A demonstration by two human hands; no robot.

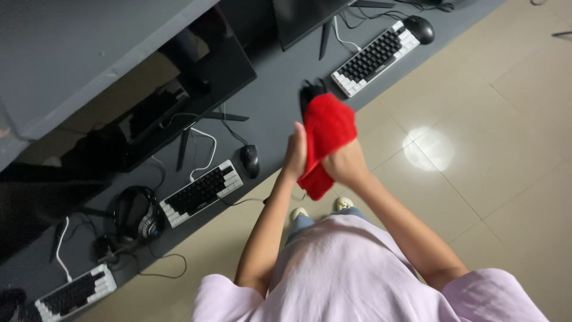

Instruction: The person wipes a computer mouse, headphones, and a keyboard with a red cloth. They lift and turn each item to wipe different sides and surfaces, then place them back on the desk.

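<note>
A red cloth [326, 138] is held up between both hands above the front edge of a dark grey desk [275, 101]. My left hand [294, 152] grips its left edge, fingers pointing up. My right hand [347, 164] holds the cloth's lower right part, and the cloth drapes over it. A black object [310, 90], maybe a headset or mouse, pokes out just behind the cloth's top and is mostly hidden.
On the desk stand two black monitors [196, 77], black-and-white keyboards [202, 192] [374, 58] [74, 292], black mice [250, 160] [419, 28], a black headset [137, 213] and loose cables. Beige floor tiles [488, 149] lie to the right.
</note>
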